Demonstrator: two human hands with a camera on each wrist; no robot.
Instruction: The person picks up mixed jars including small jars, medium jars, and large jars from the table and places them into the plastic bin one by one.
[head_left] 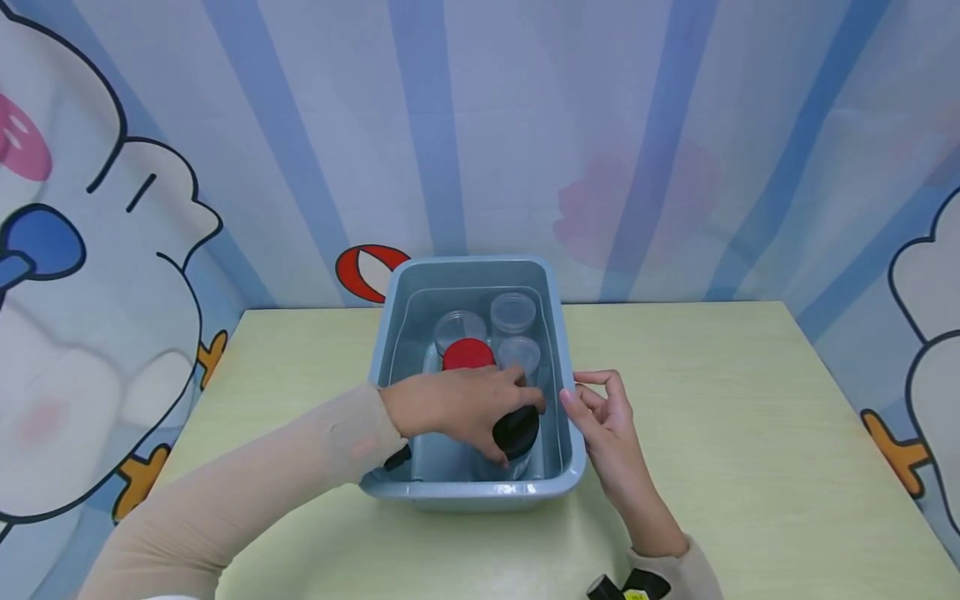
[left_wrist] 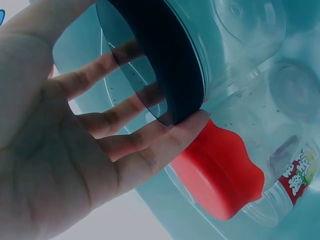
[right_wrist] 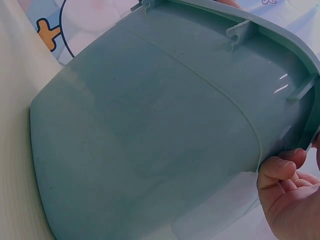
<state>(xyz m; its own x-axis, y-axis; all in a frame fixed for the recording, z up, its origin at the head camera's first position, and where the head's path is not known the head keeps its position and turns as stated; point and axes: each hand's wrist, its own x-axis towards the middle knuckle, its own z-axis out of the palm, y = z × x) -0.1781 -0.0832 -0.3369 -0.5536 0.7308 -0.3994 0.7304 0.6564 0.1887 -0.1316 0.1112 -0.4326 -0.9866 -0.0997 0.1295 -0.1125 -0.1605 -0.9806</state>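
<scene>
Pale-green table (head_left: 750,433) w/ grey bin (head_left: 570,467), cartoon wall (head_left: 675,125) behind

Pale green bench (head_left: 750,417), blue-striped backdrop wall (head_left: 480,125) w/ white cartoon figures (head_left: 82,333) left & right, even soft light
</scene>
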